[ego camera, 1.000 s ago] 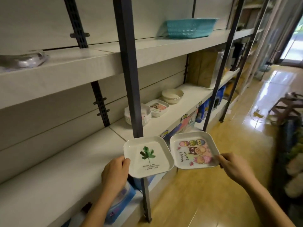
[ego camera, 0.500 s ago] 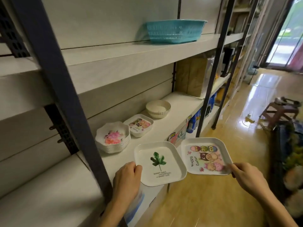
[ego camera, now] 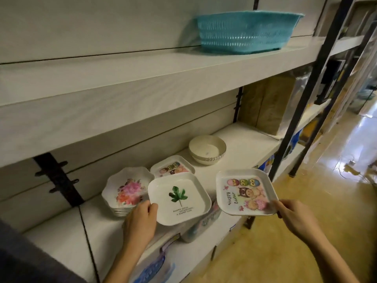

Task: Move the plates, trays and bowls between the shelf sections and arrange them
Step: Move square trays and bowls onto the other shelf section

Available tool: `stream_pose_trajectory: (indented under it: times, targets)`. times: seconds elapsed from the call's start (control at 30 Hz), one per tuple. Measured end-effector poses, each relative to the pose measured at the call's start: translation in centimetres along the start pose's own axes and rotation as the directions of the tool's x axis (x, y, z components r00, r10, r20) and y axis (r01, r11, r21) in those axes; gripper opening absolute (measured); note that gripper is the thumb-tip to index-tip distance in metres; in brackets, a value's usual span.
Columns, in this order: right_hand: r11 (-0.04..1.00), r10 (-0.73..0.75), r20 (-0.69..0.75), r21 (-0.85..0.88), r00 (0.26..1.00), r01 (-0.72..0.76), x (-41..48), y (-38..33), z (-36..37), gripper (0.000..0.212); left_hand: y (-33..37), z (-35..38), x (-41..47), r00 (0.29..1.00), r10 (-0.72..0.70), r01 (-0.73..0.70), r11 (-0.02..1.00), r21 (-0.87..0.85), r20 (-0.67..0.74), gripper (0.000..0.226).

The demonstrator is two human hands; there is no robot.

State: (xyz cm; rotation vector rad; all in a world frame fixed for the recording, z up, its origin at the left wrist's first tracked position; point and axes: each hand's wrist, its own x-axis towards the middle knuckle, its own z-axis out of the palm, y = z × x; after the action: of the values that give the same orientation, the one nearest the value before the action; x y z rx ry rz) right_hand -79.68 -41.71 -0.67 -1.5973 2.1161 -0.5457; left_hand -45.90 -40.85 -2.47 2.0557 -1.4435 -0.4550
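Part of the arranging appears done: on the middle shelf (ego camera: 244, 139) a stack of floral plates (ego camera: 126, 190), a stack of owl plates (ego camera: 172, 167) and a stack of bowls (ego camera: 207, 149) are set in a row. Two plates are not yet placed. A leaf plate (ego camera: 179, 199) is gripped at its 8 o'clock corner by the left hand (ego camera: 140, 219), thumb on the rim, and is held level over the shelf's front edge, just beside the floral stack at its 9 o'clock. An Easter plate (ego camera: 246, 192) is pinched at its 4 o'clock corner by the right hand (ego camera: 293, 217) and is held slightly tilted beyond the shelf edge, above the floor. Its matching owl stack lies at its 10 o'clock, near but apart. No matching stack is seen for the leaf plate.
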Motion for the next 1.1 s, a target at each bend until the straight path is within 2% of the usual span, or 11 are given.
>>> stream_pose_trajectory:
  times: [0.23,0.47,0.6,0.7,0.87,1.1]
  targets:
    - [0.989,-0.146,0.171,-0.012,0.974,0.15,11.3,-2.6,-0.7,0.037,2.7,3.5,4.1,0.983,-0.157,0.153,0.987,-0.049,-0.096,0.042]
    - [0.952,-0.305,0.31,0.108,0.901,0.285,19.5,-4.6,-1.3,0.029,4.6,6.0,8.4,0.933,-0.298,0.32,0.944,0.085,-0.201,0.044]
    - [0.931,-0.356,0.338,0.052,0.871,0.361,22.4,-5.4,-0.9,0.037,4.7,7.2,10.2,0.902,-0.37,0.406,0.902,0.148,-0.224,0.036]
    - [0.911,-0.398,0.31,0.02,0.863,0.413,23.9,-5.9,-0.7,0.044,4.8,7.8,11.2,0.893,-0.386,0.428,0.887,0.172,-0.233,0.03]
    - [0.891,-0.431,0.344,0.016,0.835,0.453,25.3,-6.7,0.2,0.044,5.0,8.3,12.2,0.852,-0.437,0.501,0.841,0.204,-0.29,0.039]
    - [0.861,-0.479,0.372,0.023,0.795,0.508,26.0,-8.5,2.1,0.045,5.7,8.2,10.9,0.863,-0.353,0.463,0.839,0.287,-0.361,0.036]
